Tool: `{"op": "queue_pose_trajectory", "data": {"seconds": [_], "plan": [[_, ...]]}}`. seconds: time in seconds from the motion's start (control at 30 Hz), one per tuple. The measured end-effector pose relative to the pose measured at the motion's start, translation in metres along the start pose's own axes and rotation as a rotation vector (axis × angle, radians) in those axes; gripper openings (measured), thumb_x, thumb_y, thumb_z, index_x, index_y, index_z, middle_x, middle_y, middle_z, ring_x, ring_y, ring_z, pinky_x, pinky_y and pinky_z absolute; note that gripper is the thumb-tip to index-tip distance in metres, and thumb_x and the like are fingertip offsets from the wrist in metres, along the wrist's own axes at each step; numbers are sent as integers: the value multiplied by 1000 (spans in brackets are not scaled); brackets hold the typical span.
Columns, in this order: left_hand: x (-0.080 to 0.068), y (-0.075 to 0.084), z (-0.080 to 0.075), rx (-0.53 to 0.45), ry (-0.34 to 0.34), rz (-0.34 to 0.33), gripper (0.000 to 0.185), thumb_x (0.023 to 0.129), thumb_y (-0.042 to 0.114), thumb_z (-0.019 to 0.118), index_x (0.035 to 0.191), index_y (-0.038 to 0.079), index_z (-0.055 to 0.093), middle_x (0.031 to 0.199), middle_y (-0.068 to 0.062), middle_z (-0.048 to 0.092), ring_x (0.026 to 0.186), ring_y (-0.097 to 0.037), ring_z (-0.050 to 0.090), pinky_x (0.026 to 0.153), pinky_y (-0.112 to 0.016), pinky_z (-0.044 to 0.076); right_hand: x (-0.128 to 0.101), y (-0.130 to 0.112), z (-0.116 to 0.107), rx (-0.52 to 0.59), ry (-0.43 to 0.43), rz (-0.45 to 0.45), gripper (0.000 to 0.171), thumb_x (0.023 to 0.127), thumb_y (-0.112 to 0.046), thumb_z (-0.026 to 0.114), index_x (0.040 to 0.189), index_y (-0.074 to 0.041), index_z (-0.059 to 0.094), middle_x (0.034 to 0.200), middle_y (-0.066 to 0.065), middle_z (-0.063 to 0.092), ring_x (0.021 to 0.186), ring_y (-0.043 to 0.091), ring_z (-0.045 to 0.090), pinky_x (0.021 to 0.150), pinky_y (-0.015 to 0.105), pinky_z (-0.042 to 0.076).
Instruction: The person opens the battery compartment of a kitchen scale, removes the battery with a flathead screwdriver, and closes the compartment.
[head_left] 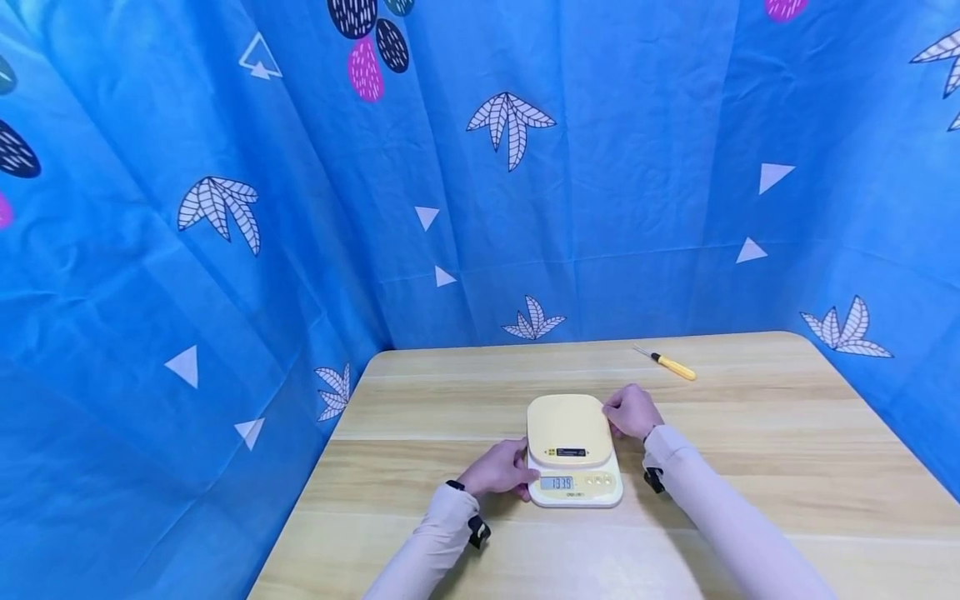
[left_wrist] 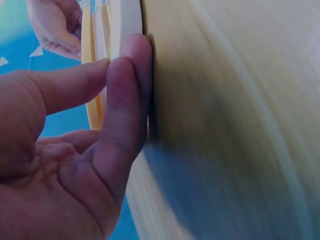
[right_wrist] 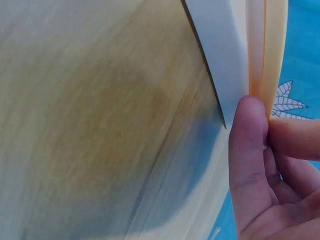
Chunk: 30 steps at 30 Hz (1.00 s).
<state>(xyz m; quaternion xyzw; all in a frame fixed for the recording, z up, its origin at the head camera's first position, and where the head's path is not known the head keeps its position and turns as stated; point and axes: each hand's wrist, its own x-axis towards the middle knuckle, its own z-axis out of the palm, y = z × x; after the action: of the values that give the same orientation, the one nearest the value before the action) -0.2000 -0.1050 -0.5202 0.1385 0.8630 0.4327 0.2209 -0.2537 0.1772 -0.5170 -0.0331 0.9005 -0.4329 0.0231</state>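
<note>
A kitchen scale [head_left: 573, 492] with a white base and a pale yellow weighing platform [head_left: 567, 421] lies on the wooden table in the head view. Digits show on its small display [head_left: 557, 483]. My left hand [head_left: 498, 468] holds the scale's front left side; in the left wrist view its thumb is at the upper edge and its fingertips [left_wrist: 125, 80] lie against the white side. At the back right corner, my right hand [head_left: 632, 410] pinches the edge. The right wrist view shows a fingertip [right_wrist: 250, 112] on the side and the thumb by the yellow rim.
Behind the right hand, a screwdriver [head_left: 675, 367] with a yellow handle and thin metal shaft lies on the table [head_left: 420, 392]. A blue patterned curtain [head_left: 637, 208] hangs along the table's back, left and right sides. Both wrists wear black straps.
</note>
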Motion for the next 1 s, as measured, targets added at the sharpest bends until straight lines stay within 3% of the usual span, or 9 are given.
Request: {"op": "queue_pose_trajectory", "data": {"seconds": [0.13,0.37,0.73,1.0], "plan": [[1,1,0,0,-5,5,49,95,5,71,142,3,57,81,-6,75,56,-16,68,49,-21,50,-3,1,-2,26,-13,30,20,97,-4,63,103,10,77,72,17,74,57,17,69,56,31,64],[0,1,1,28,-6,17,42,94,3,72,135,2,60,77,-8,72,56,-16,68,49,-22,52,-14,2,-7,169,-84,111,21,98,-1,63,106,16,73,77,18,76,64,22,74,63,33,67],[-1,3,4,10,-32,44,44,94,2,71,136,1,59,76,-10,69,56,-19,70,47,-22,54,-26,13,-12,399,-142,222,24,98,3,61,114,21,65,77,14,73,62,12,69,64,28,67],[0,5,7,24,-42,69,52,94,5,72,143,1,54,75,-10,71,56,-21,70,49,-26,57,-31,19,-15,430,-151,220,29,100,-1,60,119,21,62,82,14,74,67,14,71,69,31,68]]}}
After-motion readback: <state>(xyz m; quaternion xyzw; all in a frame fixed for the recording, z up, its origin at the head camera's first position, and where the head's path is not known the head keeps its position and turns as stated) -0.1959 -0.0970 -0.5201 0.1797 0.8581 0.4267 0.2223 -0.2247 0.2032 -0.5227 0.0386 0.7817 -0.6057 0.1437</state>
